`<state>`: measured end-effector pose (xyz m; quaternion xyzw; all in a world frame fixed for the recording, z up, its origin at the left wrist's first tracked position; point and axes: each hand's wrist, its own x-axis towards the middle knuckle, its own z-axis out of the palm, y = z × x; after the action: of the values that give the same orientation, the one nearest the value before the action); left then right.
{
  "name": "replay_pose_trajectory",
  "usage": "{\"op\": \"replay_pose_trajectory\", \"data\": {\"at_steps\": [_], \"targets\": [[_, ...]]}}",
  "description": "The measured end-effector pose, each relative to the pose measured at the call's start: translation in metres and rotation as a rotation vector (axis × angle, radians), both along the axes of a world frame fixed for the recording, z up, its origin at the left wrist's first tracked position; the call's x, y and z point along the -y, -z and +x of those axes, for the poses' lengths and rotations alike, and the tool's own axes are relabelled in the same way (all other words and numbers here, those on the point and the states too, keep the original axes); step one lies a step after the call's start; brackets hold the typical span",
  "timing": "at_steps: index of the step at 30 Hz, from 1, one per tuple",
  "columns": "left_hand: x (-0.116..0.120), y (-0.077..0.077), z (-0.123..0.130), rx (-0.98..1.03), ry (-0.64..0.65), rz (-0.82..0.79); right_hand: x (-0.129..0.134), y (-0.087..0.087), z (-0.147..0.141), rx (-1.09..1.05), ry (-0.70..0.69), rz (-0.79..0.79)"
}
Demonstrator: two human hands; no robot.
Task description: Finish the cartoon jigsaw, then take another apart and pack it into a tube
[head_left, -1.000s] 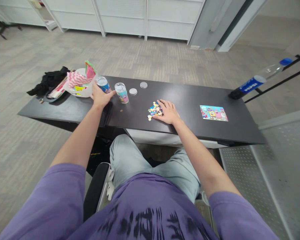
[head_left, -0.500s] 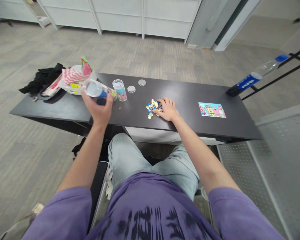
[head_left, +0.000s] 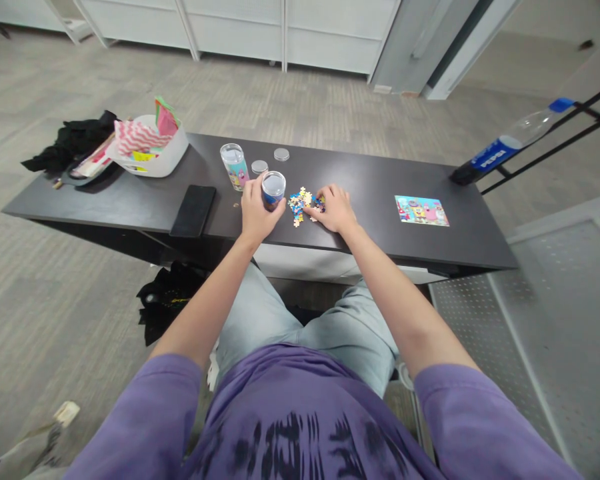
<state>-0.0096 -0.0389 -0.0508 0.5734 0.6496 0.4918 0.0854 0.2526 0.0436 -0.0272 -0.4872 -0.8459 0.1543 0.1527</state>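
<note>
My left hand (head_left: pixel 260 215) is wrapped round a clear jar (head_left: pixel 273 187) with a blue print, held upright just left of a pile of jigsaw puzzle pieces (head_left: pixel 301 204). My right hand (head_left: pixel 336 208) rests at the right side of the pile, its fingers apart and curved over some pieces. Behind my left hand stands a second clear jar (head_left: pixel 236 168) with a cartoon print. Two round silver lids, a nearer lid (head_left: pixel 259 167) and a farther lid (head_left: pixel 281 155), lie beyond the jars. Whether the held jar touches the table is hidden.
A cartoon picture card (head_left: pixel 422 211) lies on the dark table (head_left: pixel 370 180) to the right. Behind it leans a Pepsi bottle (head_left: pixel 500 152). On the left are a black phone (head_left: pixel 193 211), a white basket (head_left: pixel 173 158) with cloths, and black fabric (head_left: pixel 75 143).
My left hand has carried the jar rightward from near the basket to beside the puzzle pieces, turning it from tilted to upright. The phone now shows. My right hand stays at the pile.
</note>
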Motion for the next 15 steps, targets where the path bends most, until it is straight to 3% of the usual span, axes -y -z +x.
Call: {"op": "replay_pose_trajectory", "data": {"at_steps": [8,15], "targets": [[-0.0028,0.0021,0.0027,-0.057,-0.007,-0.007,-0.0042,0.0098,-0.0008,-0.140,0.005,0.036],[-0.0002,0.0071,0.0037,-0.152,0.011,0.011,-0.0018,0.0011,-0.0049,0.111,-0.031,0.093]]}}
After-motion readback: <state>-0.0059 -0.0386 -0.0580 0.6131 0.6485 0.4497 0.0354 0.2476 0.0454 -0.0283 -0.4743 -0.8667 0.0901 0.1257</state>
